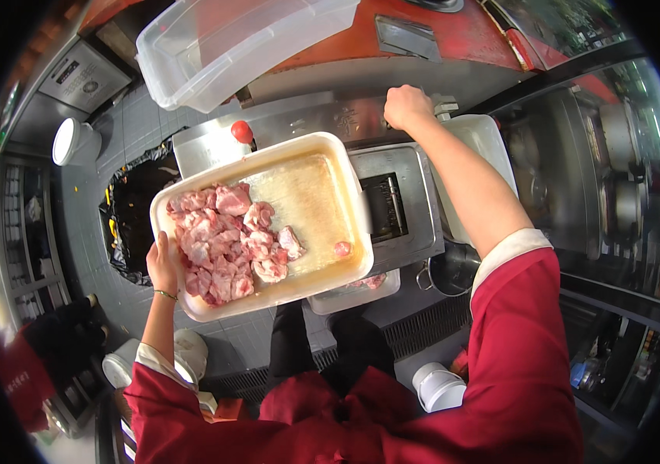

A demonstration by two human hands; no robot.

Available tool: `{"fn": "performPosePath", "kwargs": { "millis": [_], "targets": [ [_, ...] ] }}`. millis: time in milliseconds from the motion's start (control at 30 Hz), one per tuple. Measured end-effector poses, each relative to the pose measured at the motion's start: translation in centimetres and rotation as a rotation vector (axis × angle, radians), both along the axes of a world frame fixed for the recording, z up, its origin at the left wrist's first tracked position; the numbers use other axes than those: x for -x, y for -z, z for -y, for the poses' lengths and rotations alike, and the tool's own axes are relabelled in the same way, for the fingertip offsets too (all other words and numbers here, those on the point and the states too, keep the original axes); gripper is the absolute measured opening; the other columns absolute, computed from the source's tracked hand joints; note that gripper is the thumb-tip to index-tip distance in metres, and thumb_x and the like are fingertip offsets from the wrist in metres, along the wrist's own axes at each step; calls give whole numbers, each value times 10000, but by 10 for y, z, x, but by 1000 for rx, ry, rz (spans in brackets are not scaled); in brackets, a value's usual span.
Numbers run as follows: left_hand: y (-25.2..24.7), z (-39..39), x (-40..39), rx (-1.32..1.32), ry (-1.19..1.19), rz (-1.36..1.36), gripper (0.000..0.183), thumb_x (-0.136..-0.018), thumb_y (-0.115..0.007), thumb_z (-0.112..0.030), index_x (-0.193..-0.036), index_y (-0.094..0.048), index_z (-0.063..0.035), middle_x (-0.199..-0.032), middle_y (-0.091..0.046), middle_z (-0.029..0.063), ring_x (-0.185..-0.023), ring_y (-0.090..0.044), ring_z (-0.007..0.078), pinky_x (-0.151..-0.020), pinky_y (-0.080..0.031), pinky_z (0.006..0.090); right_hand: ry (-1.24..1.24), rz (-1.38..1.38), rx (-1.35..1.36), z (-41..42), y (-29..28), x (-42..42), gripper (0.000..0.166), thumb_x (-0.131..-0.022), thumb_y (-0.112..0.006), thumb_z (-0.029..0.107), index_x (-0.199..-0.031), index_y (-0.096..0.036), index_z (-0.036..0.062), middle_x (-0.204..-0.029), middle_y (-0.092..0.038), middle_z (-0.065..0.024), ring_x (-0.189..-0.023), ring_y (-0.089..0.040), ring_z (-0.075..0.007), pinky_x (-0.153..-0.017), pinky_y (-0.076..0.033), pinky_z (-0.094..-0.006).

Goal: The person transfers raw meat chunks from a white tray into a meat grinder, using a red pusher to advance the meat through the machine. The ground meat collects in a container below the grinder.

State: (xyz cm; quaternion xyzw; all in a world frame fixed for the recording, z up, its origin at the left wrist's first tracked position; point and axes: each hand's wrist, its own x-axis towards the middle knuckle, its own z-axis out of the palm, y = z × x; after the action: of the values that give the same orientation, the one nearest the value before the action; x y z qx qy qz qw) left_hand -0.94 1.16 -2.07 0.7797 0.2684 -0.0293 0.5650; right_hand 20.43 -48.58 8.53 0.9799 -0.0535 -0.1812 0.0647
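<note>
My left hand (163, 269) grips the left rim of a white plastic tray (359, 232), tilted over a stainless-steel machine (417, 191). Chunks of raw meat (214, 243) are heaped in the tray's left half, and one small piece (342, 248) lies by its right wall. My right hand (408, 108) is curled into a fist at the machine's back panel (347, 119). Its fingertips are hidden, so I cannot tell whether it holds a part there. Beside the tray, a dark rectangular opening (385, 206) with a metal bar shows in the machine's top. A red ball knob (242, 131) stands behind the tray.
A lower tray with meat (373, 282) sits partly under the white one. A black-lined bin (132, 203) is on the left, a metal pot (452, 269) on the right. A clear plastic tub (237, 52) stands behind. Another person (34, 359) is at lower left.
</note>
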Motion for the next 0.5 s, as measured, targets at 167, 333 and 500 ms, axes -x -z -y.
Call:
{"fn": "performPosePath", "kwargs": {
  "millis": [167, 333, 500],
  "targets": [
    [3, -2, 0, -67, 50, 56, 499, -975, -482, -446, -880, -615, 26, -773, -573, 0, -720, -451, 75, -674, -417, 252, -164, -20, 98, 3, 9, 2, 249, -850, -540, 156, -1021, -715, 111, -1103, -673, -118, -1036, -644, -288, -840, -540, -401],
    [6, 1, -1, -107, 7, 21, 530, -969, -480, -456, -810, -613, 31, -717, -572, 6, -670, -465, 100, -635, -420, 280, -116, 55, 48, 3, 2, 12, 275, -866, -488, 158, -1010, -718, 108, -1080, -676, -128, -1038, -640, -300, -850, -534, -419],
    [1, 6, -1, -154, -59, -66, 510, -949, -502, -463, -814, -631, 11, -664, -589, 50, -631, -519, 127, -607, -438, 313, -124, 212, -18, -38, -45, 47, 279, -840, -528, 147, -1106, -577, 80, -1059, -619, -220, -973, -634, -370, -833, -515, -484]
  ]
}}
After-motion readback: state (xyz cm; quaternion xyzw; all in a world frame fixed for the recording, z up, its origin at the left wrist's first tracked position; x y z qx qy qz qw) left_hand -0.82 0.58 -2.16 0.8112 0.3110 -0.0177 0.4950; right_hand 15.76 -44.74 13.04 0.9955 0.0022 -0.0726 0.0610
